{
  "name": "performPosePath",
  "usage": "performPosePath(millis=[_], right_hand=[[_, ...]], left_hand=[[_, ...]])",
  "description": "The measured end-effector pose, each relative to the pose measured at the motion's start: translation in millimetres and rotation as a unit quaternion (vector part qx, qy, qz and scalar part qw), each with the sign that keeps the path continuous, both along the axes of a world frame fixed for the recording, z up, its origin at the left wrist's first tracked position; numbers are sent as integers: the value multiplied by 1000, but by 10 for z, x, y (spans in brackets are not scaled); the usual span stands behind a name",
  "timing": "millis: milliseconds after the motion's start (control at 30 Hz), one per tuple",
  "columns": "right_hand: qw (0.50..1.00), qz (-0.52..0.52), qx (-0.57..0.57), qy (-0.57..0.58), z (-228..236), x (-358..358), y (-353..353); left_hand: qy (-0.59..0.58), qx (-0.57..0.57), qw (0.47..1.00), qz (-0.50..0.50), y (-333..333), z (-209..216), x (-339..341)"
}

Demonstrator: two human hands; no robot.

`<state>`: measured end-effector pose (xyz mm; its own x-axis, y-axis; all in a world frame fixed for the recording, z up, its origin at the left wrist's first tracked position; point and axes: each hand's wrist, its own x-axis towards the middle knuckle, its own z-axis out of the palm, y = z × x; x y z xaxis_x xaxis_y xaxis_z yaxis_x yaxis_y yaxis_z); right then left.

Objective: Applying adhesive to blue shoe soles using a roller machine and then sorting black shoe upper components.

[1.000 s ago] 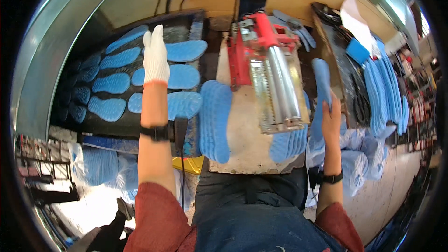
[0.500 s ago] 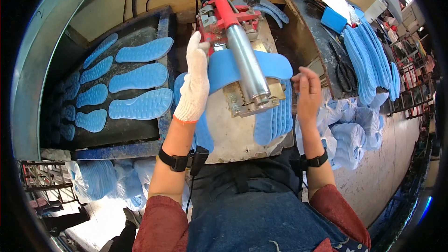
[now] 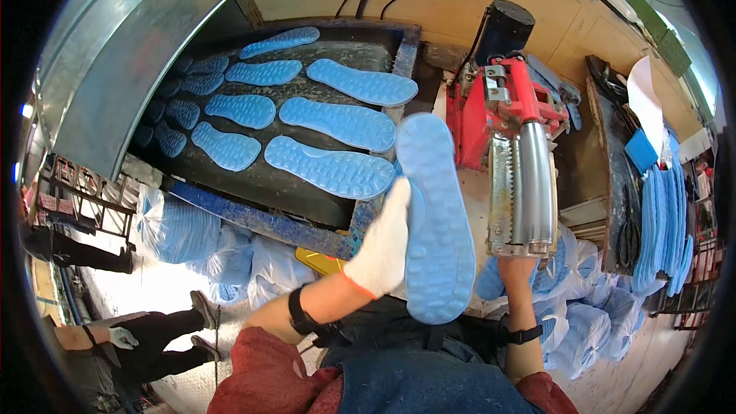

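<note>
A blue shoe sole (image 3: 438, 238), bumpy side up, is held nearly upright in front of me. My left hand (image 3: 386, 244), in a white knit glove, grips its left edge, the fingers passing behind it. Under the front end of the machine's metal roller (image 3: 534, 188) is my bare right hand (image 3: 519, 268), its fingers hidden by the roller. Beside that hand lies part of a blue sole (image 3: 488, 282) on the bench. The red machine (image 3: 479, 123) stands to the right of the held sole, with a toothed metal strip alongside the roller.
On my left, a dark conveyor (image 3: 322, 211) carries several blue soles in rows. A side table (image 3: 606, 134) at the right holds scissors and a stack of blue soles (image 3: 661, 218). Bagged soles (image 3: 586, 330) sit on the floor. Another person's gloved hand (image 3: 123, 337) shows at lower left.
The view has swung left. The sole draped under the roller is gone from there. My left hand now holds a sole left of the machine, and my right hand has gone under the roller's end.
</note>
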<state>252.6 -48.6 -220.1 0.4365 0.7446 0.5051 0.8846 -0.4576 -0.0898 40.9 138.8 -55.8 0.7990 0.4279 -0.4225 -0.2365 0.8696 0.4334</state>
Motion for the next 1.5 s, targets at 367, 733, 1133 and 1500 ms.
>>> performPosePath(millis=[367,733,1133,1500], right_hand=[[997,63,10,-48,-273,134,-82],[997,40,35,-49,-183,92,-69],[955,-152,173,186,-7,240,-482],[909,-156,237,305,-83,99,-680]], left_hand=[[36,97,950,294,2874,-80,1307],[191,336,907,169,2686,188,978],[511,670,537,-42,-903,-535,-670],[413,364,834,-43,-800,-1273,-604]])
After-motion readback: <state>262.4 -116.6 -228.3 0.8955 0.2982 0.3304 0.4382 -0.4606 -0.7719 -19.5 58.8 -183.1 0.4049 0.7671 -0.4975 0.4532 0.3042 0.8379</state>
